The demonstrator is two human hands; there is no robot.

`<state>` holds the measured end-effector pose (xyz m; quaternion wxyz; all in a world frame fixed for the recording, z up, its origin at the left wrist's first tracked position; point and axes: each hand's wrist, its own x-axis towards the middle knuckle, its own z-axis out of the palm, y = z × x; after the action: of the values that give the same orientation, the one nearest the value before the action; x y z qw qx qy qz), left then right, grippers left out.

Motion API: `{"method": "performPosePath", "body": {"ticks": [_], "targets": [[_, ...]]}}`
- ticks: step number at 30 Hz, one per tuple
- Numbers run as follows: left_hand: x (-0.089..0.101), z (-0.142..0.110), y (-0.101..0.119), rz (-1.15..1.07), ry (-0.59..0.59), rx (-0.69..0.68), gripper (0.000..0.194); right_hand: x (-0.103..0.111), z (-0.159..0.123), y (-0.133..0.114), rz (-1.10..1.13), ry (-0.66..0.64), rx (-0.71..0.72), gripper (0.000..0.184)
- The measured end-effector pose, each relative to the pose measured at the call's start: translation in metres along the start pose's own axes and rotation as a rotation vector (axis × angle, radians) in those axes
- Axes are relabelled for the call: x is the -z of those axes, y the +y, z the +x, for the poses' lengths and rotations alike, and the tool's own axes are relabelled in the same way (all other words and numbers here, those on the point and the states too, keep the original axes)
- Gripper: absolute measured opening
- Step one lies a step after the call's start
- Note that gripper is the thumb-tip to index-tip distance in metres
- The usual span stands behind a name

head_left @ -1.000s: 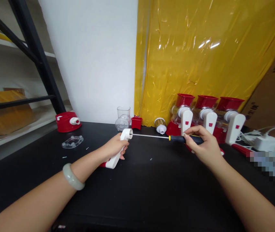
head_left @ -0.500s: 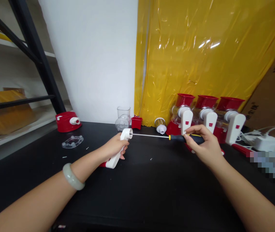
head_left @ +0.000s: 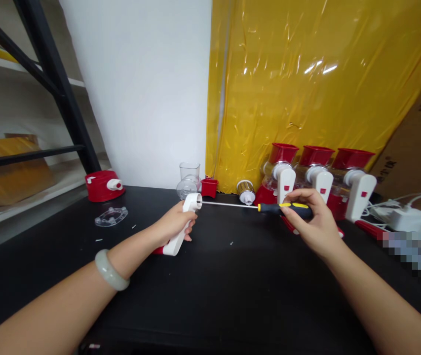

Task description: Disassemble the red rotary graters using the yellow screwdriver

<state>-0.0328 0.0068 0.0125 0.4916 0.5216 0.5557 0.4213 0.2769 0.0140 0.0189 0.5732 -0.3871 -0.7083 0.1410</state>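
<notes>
White crank handle [head_left: 182,228] apparently meets screwdriver [head_left: 265,207] above bare black table [head_left: 232,291].

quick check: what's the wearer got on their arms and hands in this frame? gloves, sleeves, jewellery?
No gloves and no sleeves in view: both forearms are bare. The left hand side has a pale grey-green, smooth, rounded bangle on the wrist. The right hand and its wrist carry nothing visible: no ring, watch or markings.

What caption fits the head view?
Left hand grips white crank handle; right hand holds screwdriver tip in its hub.

Bright, sharp; glare on yellow sheet [head_left: 306,74]
</notes>
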Motion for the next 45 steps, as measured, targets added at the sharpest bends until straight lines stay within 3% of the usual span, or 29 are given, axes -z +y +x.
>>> {"method": "performPosePath", "body": {"ticks": [7, 12, 20, 45], "targets": [[0.000, 0.000, 0.000, 0.017, -0.011, -0.007, 0.025, 0.000, 0.001, 0.003, -0.026, 0.004, 0.013, 0.024], [0.000, 0.001, -0.003, 0.092, 0.009, -0.030, 0.025, 0.001, 0.001, 0.008, -0.038, -0.013, -0.134, 0.030], [0.002, 0.003, -0.005, 0.146, 0.022, -0.047, 0.023, 0.000, 0.002, 0.003, -0.222, -0.052, -0.147, 0.030], [0.003, 0.005, -0.003, 0.059, 0.032, -0.025, 0.022, -0.001, 0.005, 0.011, -0.106, -0.018, 0.021, 0.017]]}}
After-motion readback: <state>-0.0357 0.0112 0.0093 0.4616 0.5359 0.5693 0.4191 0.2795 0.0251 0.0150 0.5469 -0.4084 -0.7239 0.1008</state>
